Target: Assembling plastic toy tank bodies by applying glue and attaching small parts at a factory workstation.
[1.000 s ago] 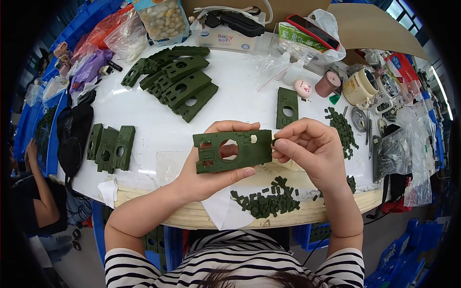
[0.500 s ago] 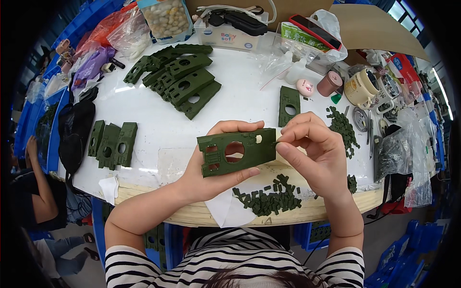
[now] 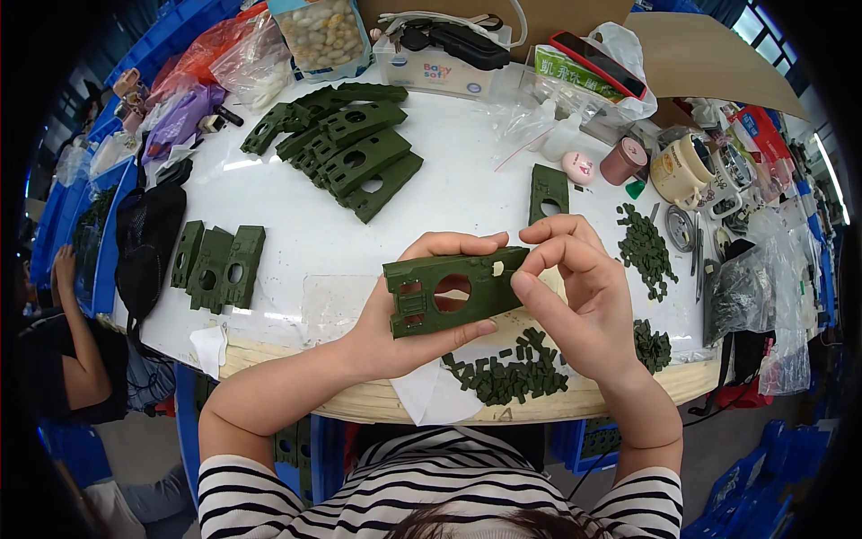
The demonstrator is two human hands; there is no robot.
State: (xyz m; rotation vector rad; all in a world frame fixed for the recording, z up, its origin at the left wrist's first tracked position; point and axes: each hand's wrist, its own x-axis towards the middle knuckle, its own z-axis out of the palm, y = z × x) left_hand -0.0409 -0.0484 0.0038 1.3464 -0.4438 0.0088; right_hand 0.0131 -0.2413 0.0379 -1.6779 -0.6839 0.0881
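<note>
My left hand (image 3: 382, 334) grips a dark green plastic toy tank hull (image 3: 489, 289) along its two long sides, over the near part of the table. The hull has a large round hole, a smaller opening near its right end and two windows at its left end. At that right end are the thumb and forefinger of my right hand (image 3: 585, 313), pinched together; whatever they hold is hidden. Below the hull lies a heap of small green plastic pieces (image 3: 512, 373) at the table edge, beside a white paper (image 3: 435, 395).
Finished-looking green hulls lie in a pile (image 3: 368, 162) at the back, a group (image 3: 215, 269) at left, and a single one (image 3: 549, 190) beyond my right hand. More small pieces (image 3: 645, 251) lie at right, near tweezers (image 3: 698, 247), a mug (image 3: 678, 171) and clear bags (image 3: 754, 287).
The hull has tilted slightly, and my right fingertips now overlap its right end. The whole view has shifted a little, moving the table's contents slightly to the right.
</note>
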